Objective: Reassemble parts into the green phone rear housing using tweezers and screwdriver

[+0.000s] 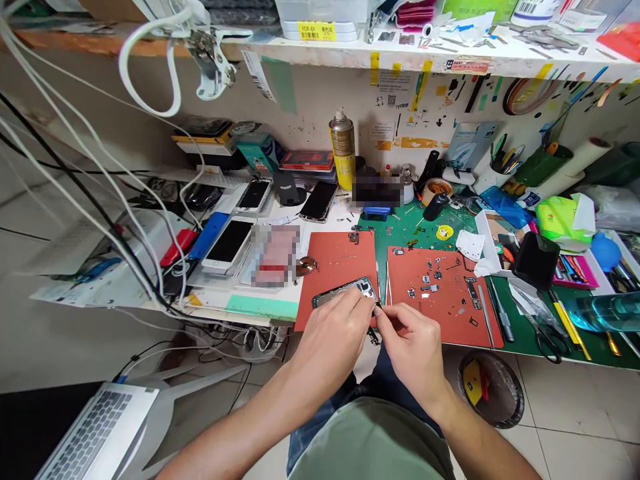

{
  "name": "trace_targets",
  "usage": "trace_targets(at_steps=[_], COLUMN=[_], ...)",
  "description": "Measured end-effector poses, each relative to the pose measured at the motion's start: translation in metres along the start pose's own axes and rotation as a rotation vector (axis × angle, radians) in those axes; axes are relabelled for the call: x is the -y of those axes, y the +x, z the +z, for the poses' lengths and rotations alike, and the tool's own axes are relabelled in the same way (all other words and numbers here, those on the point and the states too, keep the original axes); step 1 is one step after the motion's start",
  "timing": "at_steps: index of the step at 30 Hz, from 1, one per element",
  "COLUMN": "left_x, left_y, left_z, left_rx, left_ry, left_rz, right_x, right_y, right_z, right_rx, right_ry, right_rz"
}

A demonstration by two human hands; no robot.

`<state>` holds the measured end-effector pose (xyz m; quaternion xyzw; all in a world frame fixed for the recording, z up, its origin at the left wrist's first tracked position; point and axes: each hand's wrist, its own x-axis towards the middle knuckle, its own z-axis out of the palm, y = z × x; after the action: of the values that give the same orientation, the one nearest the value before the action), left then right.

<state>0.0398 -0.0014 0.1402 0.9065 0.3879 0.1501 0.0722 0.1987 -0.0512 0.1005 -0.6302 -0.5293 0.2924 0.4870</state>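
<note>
My left hand (pixel 337 327) and my right hand (pixel 413 341) meet at the front edge of the bench, fingertips almost touching. Between them is a small dark phone part (pixel 373 335), pinched by both hands; its lower end hangs below the fingers, and its exact kind is too small to make out. Behind my left hand an opened phone housing (pixel 325 298) lies on the left orange mat (pixel 340 257), partly covered by the fingers. Several tiny phone components (pixel 429 289) are spread over the right orange mat (pixel 405 317), beyond my right hand.
Tweezers (pixel 485 310), scissors (pixel 550 343) and a water bottle (pixel 605 313) lie to the right. White phone (pixel 229 245) sits left. A yellow spray can (pixel 343 150) stands at the back under the shelf (pixel 320 53). Below is a waste bin (pixel 517 393); cables (pixel 95 220) hang left.
</note>
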Motion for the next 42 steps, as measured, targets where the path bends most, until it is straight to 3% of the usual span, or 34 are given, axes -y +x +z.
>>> trace_targets(at_steps=[4,8,11,13,16,18,21,28,31,33,38,42], left_x=[-0.009,-0.011,-0.009,-0.011,-0.02,-0.024,-0.021,-0.001,0.006,0.012,0.03,0.046], left_y=[0.002,-0.011,-0.039,-0.059,-0.076,-0.078,-0.077,-0.09,-0.101,-0.11,-0.126,-0.125], left_z=[0.007,0.012,0.024,0.037,0.059,0.068,0.071,0.065,0.064,0.064,0.07,0.078], left_rx=[-0.102,-0.144,-0.194,-0.143,-0.022,0.004,0.01,-0.011,-0.03,-0.105,-0.41,-0.503], left_ry=[0.137,0.039,-0.295,-0.685,-1.315,-1.515,-1.594,-1.478,-1.403,-1.278,-0.694,-0.416], left_rz=[0.072,0.028,-0.275,-0.557,-0.843,-0.958,-1.048,-1.053,-1.03,-1.003,-0.722,-0.517], right_x=[0.001,-0.005,-0.016,-0.023,-0.027,-0.027,-0.03,-0.041,-0.037,-0.033,-0.029,-0.03], right_y=[-0.001,-0.003,-0.007,-0.013,-0.022,-0.026,-0.024,0.007,0.023,0.032,0.047,0.054], right_z=[0.001,-0.008,-0.013,-0.009,0.005,0.014,0.016,0.0,0.006,0.014,0.031,0.038], right_rx=[-0.026,0.005,-0.062,-0.128,-0.17,-0.141,-0.046,0.322,0.34,0.322,0.323,0.362], right_ry=[-0.025,0.103,0.272,0.407,0.525,0.52,0.463,0.29,0.263,0.267,0.234,0.21], right_rz=[0.019,0.176,0.367,0.467,0.551,0.578,0.586,0.629,0.666,0.702,0.717,0.703])
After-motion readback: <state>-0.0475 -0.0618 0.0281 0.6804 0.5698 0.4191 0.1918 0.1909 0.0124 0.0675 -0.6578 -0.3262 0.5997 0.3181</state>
